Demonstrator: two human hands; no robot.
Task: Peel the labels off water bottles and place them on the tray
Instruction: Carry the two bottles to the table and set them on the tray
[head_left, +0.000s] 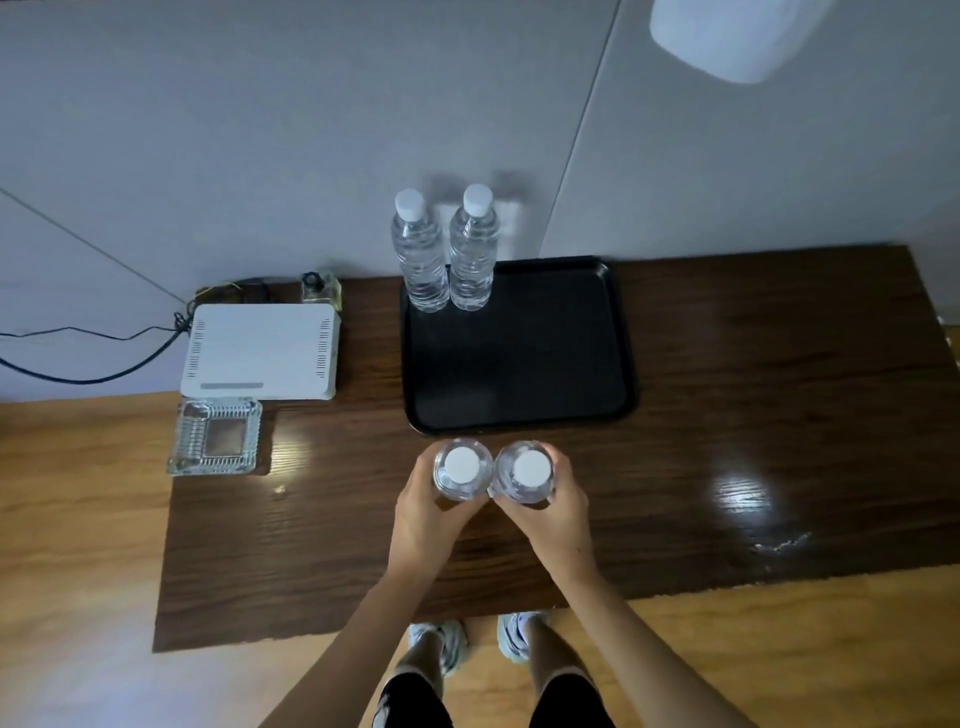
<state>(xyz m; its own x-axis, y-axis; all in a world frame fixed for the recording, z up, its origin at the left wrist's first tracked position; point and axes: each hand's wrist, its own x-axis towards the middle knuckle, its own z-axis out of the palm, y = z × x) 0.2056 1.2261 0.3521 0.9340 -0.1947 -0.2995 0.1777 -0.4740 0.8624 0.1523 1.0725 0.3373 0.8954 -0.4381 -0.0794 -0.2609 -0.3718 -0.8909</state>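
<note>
I look down on two clear water bottles with white caps, held upright side by side just in front of the black tray (519, 410). My left hand (423, 512) grips the left bottle (462, 467). Around the right bottle (527, 470) my right hand (553, 512) is closed. No label shows on either one from above. At the tray's far left corner stand two more clear bottles (421, 254) (472, 249), bare of labels, upright and close together. The remaining tray surface holds nothing.
A white router (260, 351) with cables lies on the dark wooden table (753, 415) left of the tray. A glass ashtray (215, 436) sits in front of it, and a small glass bottle (319, 286) behind it. The wall runs along the table's far edge.
</note>
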